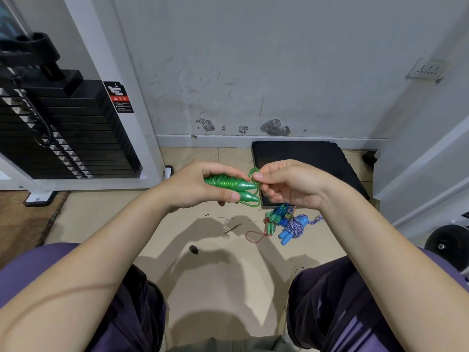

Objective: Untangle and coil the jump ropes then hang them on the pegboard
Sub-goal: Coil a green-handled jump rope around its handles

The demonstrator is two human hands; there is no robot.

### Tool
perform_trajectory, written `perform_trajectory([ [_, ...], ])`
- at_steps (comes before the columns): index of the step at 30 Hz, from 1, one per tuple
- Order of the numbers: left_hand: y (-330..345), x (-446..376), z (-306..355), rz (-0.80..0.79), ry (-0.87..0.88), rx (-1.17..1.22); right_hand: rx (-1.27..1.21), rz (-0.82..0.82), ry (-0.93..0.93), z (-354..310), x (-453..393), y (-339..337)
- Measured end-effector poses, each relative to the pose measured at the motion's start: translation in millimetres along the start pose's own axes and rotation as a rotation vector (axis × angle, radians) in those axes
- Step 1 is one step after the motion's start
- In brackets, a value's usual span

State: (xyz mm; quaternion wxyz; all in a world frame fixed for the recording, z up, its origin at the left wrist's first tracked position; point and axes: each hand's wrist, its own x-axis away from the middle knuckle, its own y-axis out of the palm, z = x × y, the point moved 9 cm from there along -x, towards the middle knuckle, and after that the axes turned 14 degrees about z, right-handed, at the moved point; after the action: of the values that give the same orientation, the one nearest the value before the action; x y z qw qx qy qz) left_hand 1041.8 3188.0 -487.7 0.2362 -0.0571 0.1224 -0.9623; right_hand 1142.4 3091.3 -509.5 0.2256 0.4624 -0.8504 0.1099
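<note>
While you sit facing the wall, both of your hands meet above the floor, and the details run as follows.

Left grip: your left hand (200,185) is clenched around the green jump rope (229,185), fingers over the top and thumb underneath, holding its two handles side by side with the cord wound tightly round them.

Right grip: your right hand (286,185) pinches the free green cord loop (253,172) between thumb and forefinger, right at the pointed ends of the handles; the other fingers are curled beneath.

Loose end: a second loop of the same cord curves under the handle tips, just below your left thumb.

Where the task's thing is: you hold the green rope in the air between your knees, over the tiled floor (215,288).

Other ropes: a tangled pile of ropes (285,224) lies on the floor below your right wrist, with blue handles, small green handles, a purple-and-white braided cord and a thin red cord.

Mat: a black mat (304,158) lies against the wall behind your right hand.

Writing: a black warning sticker (118,97) with a red band sits on the white frame beside the weight stack (63,133); its text is too small to read.

Wall: a socket plate (427,69) is mounted at the upper right.
</note>
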Motion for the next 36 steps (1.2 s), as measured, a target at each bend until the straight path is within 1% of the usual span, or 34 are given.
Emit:
perform_trajectory([
  [5,-4,-1,1,0.017,-0.003,0.026,0.003,0.048,0.007,1,-2,-5],
  [11,1,0,-2,0.010,-0.018,-0.007,-0.038,0.062,0.002,3,-1,-1],
  [26,-1,1,4,0.031,-0.013,0.045,-0.015,0.116,-0.037,3,-3,0],
  [36,-2,0,3,0.040,-0.014,0.042,-0.052,0.042,0.090,13,-1,7],
])
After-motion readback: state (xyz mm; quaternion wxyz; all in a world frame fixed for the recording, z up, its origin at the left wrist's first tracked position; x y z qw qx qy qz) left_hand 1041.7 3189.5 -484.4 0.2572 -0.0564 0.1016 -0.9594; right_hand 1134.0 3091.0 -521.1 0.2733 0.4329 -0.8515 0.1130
